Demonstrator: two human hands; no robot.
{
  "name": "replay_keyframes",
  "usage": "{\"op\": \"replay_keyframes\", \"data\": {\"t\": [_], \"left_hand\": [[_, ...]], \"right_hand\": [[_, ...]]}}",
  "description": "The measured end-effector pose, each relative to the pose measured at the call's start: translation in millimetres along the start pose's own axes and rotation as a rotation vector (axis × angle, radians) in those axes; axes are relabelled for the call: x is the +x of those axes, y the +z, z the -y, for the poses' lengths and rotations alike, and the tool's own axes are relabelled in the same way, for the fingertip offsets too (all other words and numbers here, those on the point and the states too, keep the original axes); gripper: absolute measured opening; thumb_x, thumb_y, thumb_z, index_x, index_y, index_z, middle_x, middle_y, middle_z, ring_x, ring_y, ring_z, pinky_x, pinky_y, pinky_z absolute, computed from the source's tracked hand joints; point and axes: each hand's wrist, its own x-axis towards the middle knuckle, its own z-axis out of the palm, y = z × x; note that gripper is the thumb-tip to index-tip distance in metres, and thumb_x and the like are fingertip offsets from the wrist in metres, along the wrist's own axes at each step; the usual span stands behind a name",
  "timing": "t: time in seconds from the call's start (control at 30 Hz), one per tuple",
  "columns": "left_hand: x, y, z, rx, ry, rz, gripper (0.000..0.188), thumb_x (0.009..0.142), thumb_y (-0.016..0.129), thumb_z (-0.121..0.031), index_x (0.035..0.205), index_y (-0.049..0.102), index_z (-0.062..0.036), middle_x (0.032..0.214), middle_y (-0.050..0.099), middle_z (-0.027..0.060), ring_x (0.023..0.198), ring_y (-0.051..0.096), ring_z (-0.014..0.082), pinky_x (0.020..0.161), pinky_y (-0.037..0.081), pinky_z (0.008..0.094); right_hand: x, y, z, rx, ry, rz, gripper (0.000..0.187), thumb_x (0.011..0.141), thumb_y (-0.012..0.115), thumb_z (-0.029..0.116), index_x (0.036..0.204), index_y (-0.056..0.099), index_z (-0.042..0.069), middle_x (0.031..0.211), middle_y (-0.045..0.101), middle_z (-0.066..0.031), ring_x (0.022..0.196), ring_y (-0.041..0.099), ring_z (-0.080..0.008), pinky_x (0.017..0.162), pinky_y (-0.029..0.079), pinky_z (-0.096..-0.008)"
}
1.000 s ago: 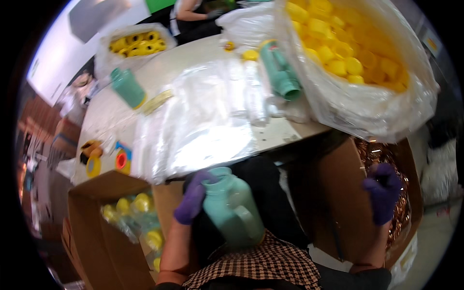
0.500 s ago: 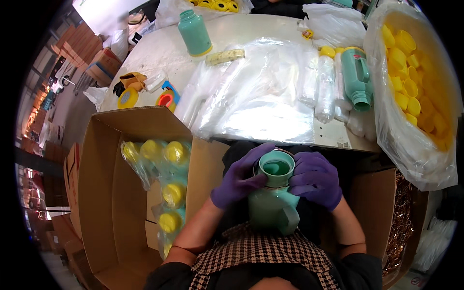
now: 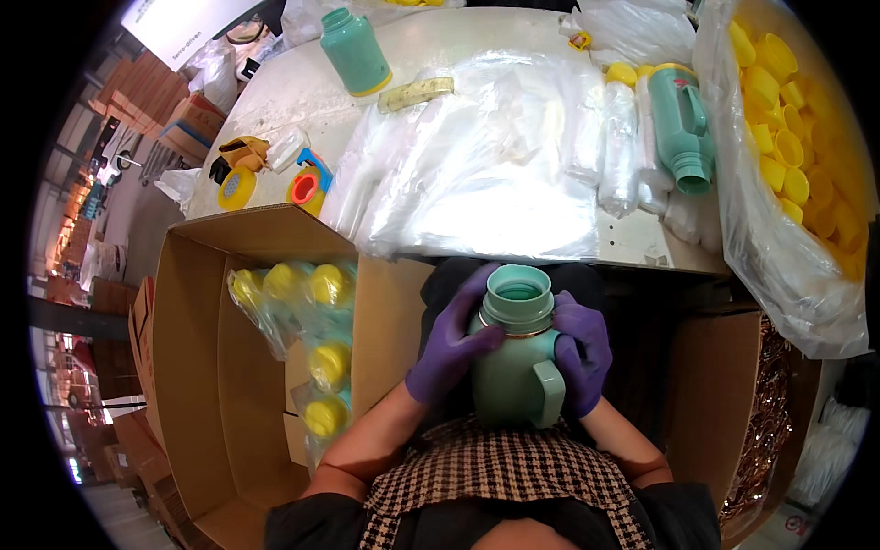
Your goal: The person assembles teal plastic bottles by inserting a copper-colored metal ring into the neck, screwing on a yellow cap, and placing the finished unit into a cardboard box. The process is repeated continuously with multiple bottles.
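I hold a green flask [image 3: 516, 367] upright in my lap, its mouth uncovered and its handle facing me. My left hand [image 3: 449, 346], in a purple glove, wraps around the flask's left side near the neck. My right hand [image 3: 581, 348], also gloved, grips the right side by the gold ring. On the white table [image 3: 458, 46] ahead lies a second green flask [image 3: 680, 126] on its side. A third flask [image 3: 355, 52] stands upright at the back.
A pile of clear plastic bags [image 3: 486, 174] covers the table's middle. A big bag of yellow caps [image 3: 796, 156] hangs at the right. A cardboard box [image 3: 211, 367] at my left holds bagged flasks with yellow caps [image 3: 316, 348]. Tape rolls [image 3: 238, 188] lie at the table's left.
One second ago only my left hand held the flask while my right was out at the side. Now both hands are on the flask, and my view has turned left toward the box.
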Motion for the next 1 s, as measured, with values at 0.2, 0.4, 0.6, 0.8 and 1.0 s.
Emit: {"op": "replay_keyframes", "data": {"t": [0.2, 0.4, 0.6, 0.8, 1.0], "left_hand": [[-14, -20, 43, 0.223, 0.286, 0.13, 0.077, 0.086, 0.065, -0.05, 0.141, 0.046, -0.0007, 0.151, 0.033, 0.0219, 0.138, 0.037, 0.0332, 0.114, 0.029, 0.0463], [-26, -11, 36, 0.375, 0.492, 0.277, 0.069, 0.08, 0.074, -0.045, 0.135, 0.052, -0.0098, 0.155, 0.024, 0.0288, 0.139, 0.032, 0.0472, 0.114, 0.026, 0.0566], [-15, -17, 36, 0.478, 0.65, 0.374, 0.064, 0.074, 0.082, -0.03, 0.131, 0.054, -0.0205, 0.153, 0.026, 0.0289, 0.138, 0.03, 0.052, 0.112, 0.026, 0.0622], [5, -35, 66, 0.475, 0.724, 0.31, 0.058, 0.082, 0.074, -0.04, 0.13, 0.053, -0.0134, 0.149, 0.03, 0.0309, 0.136, 0.034, 0.0498, 0.11, 0.029, 0.0601], [7, -17, 67, 0.094, 0.801, 0.326, 0.048, 0.093, 0.063, -0.041, 0.131, 0.053, -0.0128, 0.148, 0.032, 0.0316, 0.135, 0.036, 0.0491, 0.109, 0.03, 0.0601]], "right_hand": [[-5, -1, -4, -0.086, -0.117, 0.028, 0.03, 0.092, 0.055, 0.027, 0.11, 0.064, 0.004, 0.112, 0.063, -0.0164, 0.107, 0.057, -0.0351, 0.1, 0.042, -0.0462], [-5, -22, -24, 0.07, -0.174, 0.155, 0.038, 0.091, 0.057, 0.04, 0.105, 0.057, 0.005, 0.118, 0.061, -0.0185, 0.112, 0.056, -0.0353, 0.103, 0.039, -0.048], [-13, -10, -40, 0.322, -0.092, 0.099, 0.05, 0.089, 0.053, 0.042, 0.118, 0.046, 0.002, 0.125, 0.055, -0.0204, 0.12, 0.054, -0.0333, 0.111, 0.031, -0.0559], [3, -5, -54, 0.28, 0.138, 0.129, 0.039, 0.091, 0.053, 0.029, 0.116, 0.049, -0.002, 0.12, 0.053, -0.0167, 0.119, 0.055, -0.0294, 0.115, 0.031, -0.0533], [11, -5, -49, 0.423, 0.246, 0.105, 0.018, 0.095, 0.047, 0.009, 0.108, 0.053, -0.001, 0.107, 0.049, -0.0117, 0.103, 0.057, -0.0229, 0.112, 0.036, -0.0473]]}}
